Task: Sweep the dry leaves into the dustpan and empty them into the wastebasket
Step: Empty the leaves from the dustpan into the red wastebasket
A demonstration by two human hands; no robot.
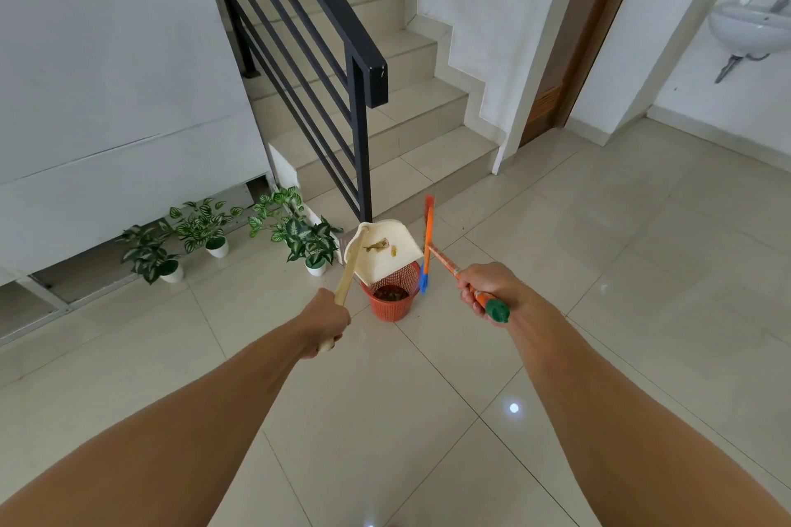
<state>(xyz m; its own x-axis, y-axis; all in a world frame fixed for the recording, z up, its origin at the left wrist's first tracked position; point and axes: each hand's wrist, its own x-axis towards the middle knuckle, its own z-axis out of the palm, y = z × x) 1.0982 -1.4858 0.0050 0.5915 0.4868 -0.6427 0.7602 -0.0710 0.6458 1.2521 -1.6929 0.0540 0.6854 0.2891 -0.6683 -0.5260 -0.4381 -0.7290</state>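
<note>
My left hand (327, 321) grips the long cream handle of a cream dustpan (381, 265). The pan is tipped above an orange mesh wastebasket (391, 302) on the floor. A couple of dry leaves (379, 245) still cling inside the pan, and brown leaves lie in the basket. My right hand (486, 287) holds the orange, green-capped stick of a broom (427, 244), whose orange and blue head stands upright just right of the basket.
Several small potted plants (216, 233) in white pots line the wall to the left of the basket. A black stair railing (359, 141) and tiled steps (428, 133) rise behind it. A brown door (569, 56) and a wall sink (747, 28) are at the right.
</note>
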